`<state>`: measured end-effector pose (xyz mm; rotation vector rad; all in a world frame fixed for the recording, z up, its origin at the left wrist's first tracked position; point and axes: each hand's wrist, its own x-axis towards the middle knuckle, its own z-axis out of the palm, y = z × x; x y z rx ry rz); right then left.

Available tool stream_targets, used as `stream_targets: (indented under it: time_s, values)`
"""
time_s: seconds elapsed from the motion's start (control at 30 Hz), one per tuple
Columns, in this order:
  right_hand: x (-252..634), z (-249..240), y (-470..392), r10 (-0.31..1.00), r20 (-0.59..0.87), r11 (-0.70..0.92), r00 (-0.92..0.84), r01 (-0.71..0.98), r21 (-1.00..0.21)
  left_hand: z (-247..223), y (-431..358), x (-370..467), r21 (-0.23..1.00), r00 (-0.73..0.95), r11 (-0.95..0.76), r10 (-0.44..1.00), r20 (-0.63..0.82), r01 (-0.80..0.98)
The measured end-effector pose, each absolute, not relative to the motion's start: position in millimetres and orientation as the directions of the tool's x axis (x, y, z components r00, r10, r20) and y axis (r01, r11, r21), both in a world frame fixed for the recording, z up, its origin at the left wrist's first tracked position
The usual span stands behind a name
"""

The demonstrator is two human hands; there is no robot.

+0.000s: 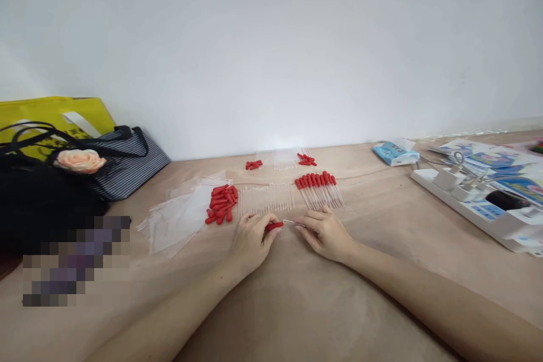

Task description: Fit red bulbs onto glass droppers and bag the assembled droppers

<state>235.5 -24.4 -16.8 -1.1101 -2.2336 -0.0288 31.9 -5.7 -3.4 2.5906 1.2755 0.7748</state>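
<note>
My left hand [256,236] is closed on a red rubber dropper bulb [275,226], its open end facing right. Between the fingers of my right hand [323,234] is a thin clear glass dropper tube [288,222], its end close to the bulb's mouth; whether they touch I cannot tell. Just beyond my hands lies a row of loose clear tubes [266,198]. A pile of red bulbs [221,203] sits left of that row. Right of it, several droppers with red bulbs fitted [319,188] lie side by side.
Clear zip bags [180,218] lie left of the bulb pile. More red bulbs [253,164] and tubes lie near the wall. A tissue pack [394,154] and a white power strip [475,209] are at right. Bags [127,161] stand at left, near a blurred-out object [76,263].
</note>
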Motion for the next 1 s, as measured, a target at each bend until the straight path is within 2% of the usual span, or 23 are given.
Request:
stream_targets:
  time_s: [0.23,0.5,0.8,1.0]
  values:
    - [230.7,-15.4,-27.6,0.676,0.568,0.68,-0.469,0.694,-0.236,-4.9,-4.6,32.0,0.348,0.489,-0.617,0.78,0.391,0.705]
    - [225.8,-16.2,-26.2,0.636,0.583,0.709,-0.506,0.681,-0.183,-7.0,-0.7,31.3,0.401,0.444,-0.585,0.805,0.393,0.705]
    - [231.3,-13.6,-20.9,0.495,0.619,0.766,-0.61,0.642,0.021,0.9,-8.7,28.2,0.337,0.583,-0.702,0.711,0.394,0.628]
    - [230.4,-14.4,-21.6,0.466,0.65,0.774,-0.601,0.632,0.029,0.8,-11.2,29.2,0.254,0.646,-0.796,0.597,0.475,0.549]
